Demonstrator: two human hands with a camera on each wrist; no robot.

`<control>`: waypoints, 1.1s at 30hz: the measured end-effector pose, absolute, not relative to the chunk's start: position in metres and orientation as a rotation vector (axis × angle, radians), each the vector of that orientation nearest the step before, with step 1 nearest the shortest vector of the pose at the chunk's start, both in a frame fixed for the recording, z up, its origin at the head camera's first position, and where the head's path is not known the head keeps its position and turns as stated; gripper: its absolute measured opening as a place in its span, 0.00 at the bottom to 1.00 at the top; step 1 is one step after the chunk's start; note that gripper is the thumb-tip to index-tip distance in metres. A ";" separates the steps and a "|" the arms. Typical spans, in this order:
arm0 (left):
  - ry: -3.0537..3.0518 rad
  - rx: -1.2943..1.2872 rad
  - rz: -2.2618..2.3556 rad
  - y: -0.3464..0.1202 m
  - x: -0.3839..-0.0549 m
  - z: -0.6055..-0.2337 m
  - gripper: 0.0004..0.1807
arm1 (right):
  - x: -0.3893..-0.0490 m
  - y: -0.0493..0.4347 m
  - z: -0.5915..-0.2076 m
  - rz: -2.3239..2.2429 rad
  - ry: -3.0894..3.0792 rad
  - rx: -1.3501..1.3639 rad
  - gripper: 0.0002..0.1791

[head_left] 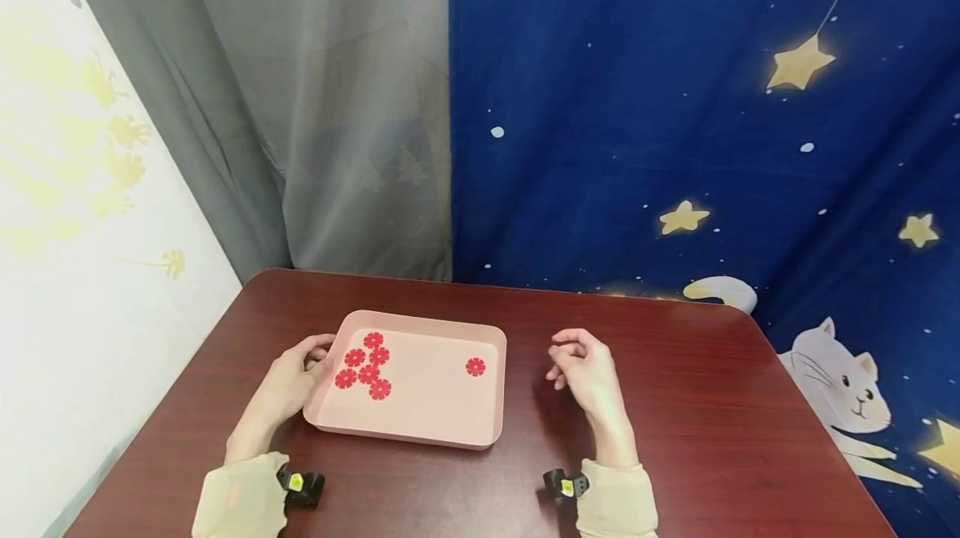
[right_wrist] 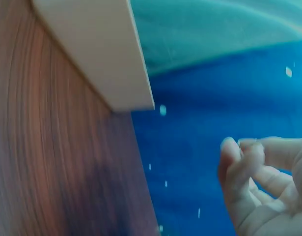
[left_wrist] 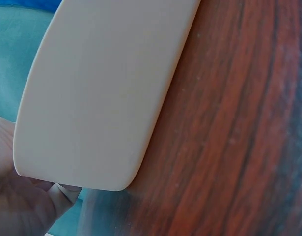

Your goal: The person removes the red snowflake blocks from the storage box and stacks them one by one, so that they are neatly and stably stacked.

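Observation:
A pink tray (head_left: 438,413) lies on the table, with red flower-shaped plastic discs inside. Several of these discs (head_left: 368,374) cluster at the tray's left end, some overlapping. One single disc (head_left: 476,367) lies apart near the right wall. My left hand (head_left: 288,379) grips the tray at its left wall; in the left wrist view, part of that hand (left_wrist: 23,206) shows at the tray's end. To the right of the tray, my right hand (head_left: 588,367) hovers with loosely bent fingers and nothing visible in it. Its thumb and fingertips come close together in the right wrist view.
The dark red-brown wooden table (head_left: 697,404) extends around the tray. Behind it hang a grey curtain (head_left: 360,146) and a blue curtain (head_left: 585,188) with stars and a cat. A white patterned panel (head_left: 90,271) stands at the left. Both wrists wear black cameras.

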State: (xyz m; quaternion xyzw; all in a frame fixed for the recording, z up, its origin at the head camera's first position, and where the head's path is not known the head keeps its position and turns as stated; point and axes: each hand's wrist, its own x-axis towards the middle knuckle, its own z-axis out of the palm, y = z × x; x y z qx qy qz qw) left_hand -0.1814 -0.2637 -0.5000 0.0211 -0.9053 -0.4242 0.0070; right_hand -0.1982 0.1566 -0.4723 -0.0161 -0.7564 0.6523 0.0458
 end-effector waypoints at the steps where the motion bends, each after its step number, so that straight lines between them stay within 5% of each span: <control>1: -2.830 0.066 -1.329 -0.264 -0.181 -0.500 0.22 | -0.199 0.152 -0.472 2.016 -2.300 -0.015 0.08; 10: -2.837 0.069 -1.303 -0.267 -0.180 -0.497 0.22 | -0.206 0.108 -0.470 2.010 -2.409 0.270 0.12; 25: -2.817 0.102 -1.369 -0.260 -0.180 -0.500 0.22 | -0.241 0.080 -0.476 0.848 -2.949 0.933 0.14; 33: -2.815 0.101 -1.374 -0.262 -0.179 -0.499 0.22 | -0.254 0.065 -0.466 0.436 -3.182 0.991 0.15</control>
